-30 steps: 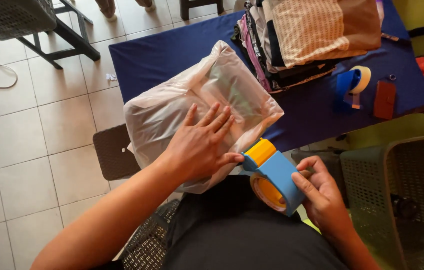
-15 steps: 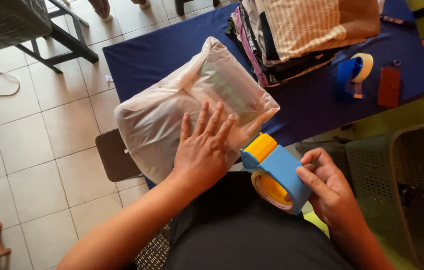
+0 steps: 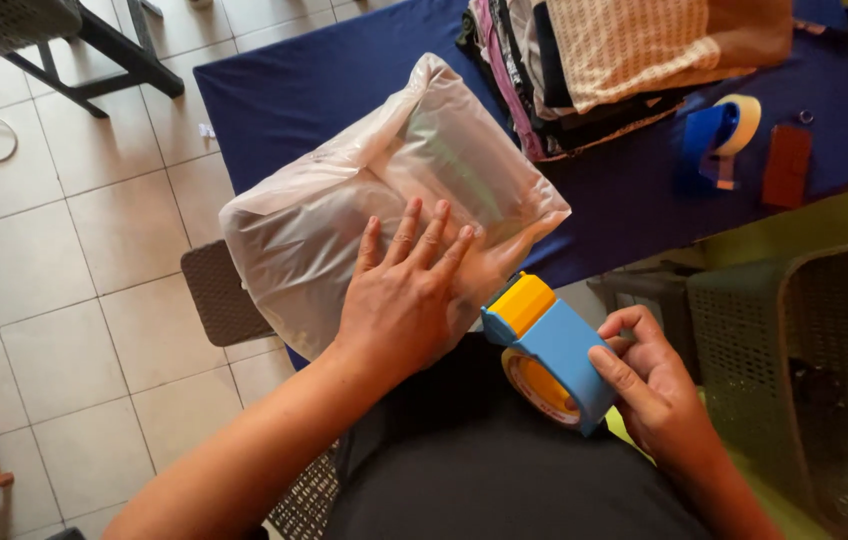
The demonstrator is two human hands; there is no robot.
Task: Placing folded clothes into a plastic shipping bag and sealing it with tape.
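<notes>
A translucent plastic bag (image 3: 344, 200) stuffed with folded cloth lies on the near edge of a table under a dark blue cloth (image 3: 294, 90). My left hand (image 3: 404, 290) rests flat on the bag's near end, fingers spread, pressing it down. My right hand (image 3: 644, 385) grips a blue tape dispenser (image 3: 544, 345) with a yellow head and a brownish tape roll. The dispenser's head sits right beside the bag's near corner and my left hand.
A stack of folded clothes (image 3: 624, 50) lies at the table's far side. A second blue tape dispenser (image 3: 719, 135) and a dark red flat object (image 3: 787, 165) lie to the right. A woven plastic basket (image 3: 814, 370) stands at the right, a dark stool (image 3: 219, 290) below the table.
The view has shifted slightly. My left hand stays flat on the bag, and my right hand holds the dispenser in nearly the same spot beside it.
</notes>
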